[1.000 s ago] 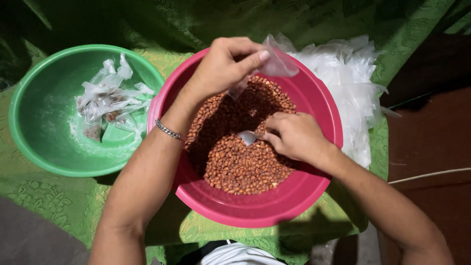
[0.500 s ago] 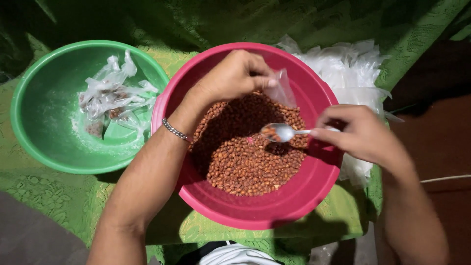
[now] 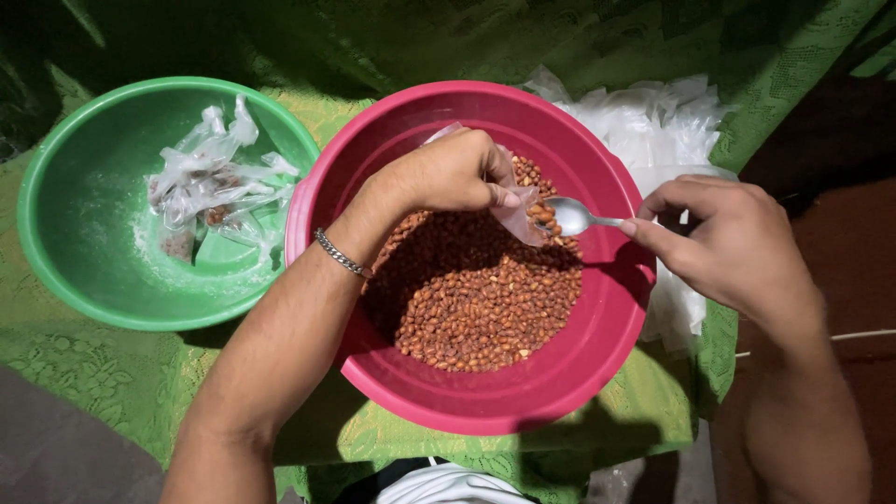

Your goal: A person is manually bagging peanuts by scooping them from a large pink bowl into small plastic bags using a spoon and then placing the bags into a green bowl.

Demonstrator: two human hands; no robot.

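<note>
A pink plastic bowl (image 3: 611, 345) in the middle holds a heap of brown peanuts (image 3: 476, 299). Over the peanuts my left hand (image 3: 448, 173) pinches a small clear plastic bag (image 3: 521, 213) by its mouth; some peanuts show inside it. My right hand (image 3: 728, 243) grips a metal spoon (image 3: 571, 217) by the handle. The spoon's bowl is tipped into the mouth of the bag. A metal bracelet (image 3: 341, 254) sits on my left wrist.
A green plastic bowl (image 3: 84, 271) at the left holds several knotted small bags of peanuts (image 3: 210, 182). A pile of clear plastic bags (image 3: 653, 126) lies behind and right of the pink bowl. Green patterned cloth (image 3: 112, 383) covers the surface.
My right hand scooped peanuts, lifted the spoon out of the heap and brought it left to the bag. My left hand lowered the bag toward the spoon.
</note>
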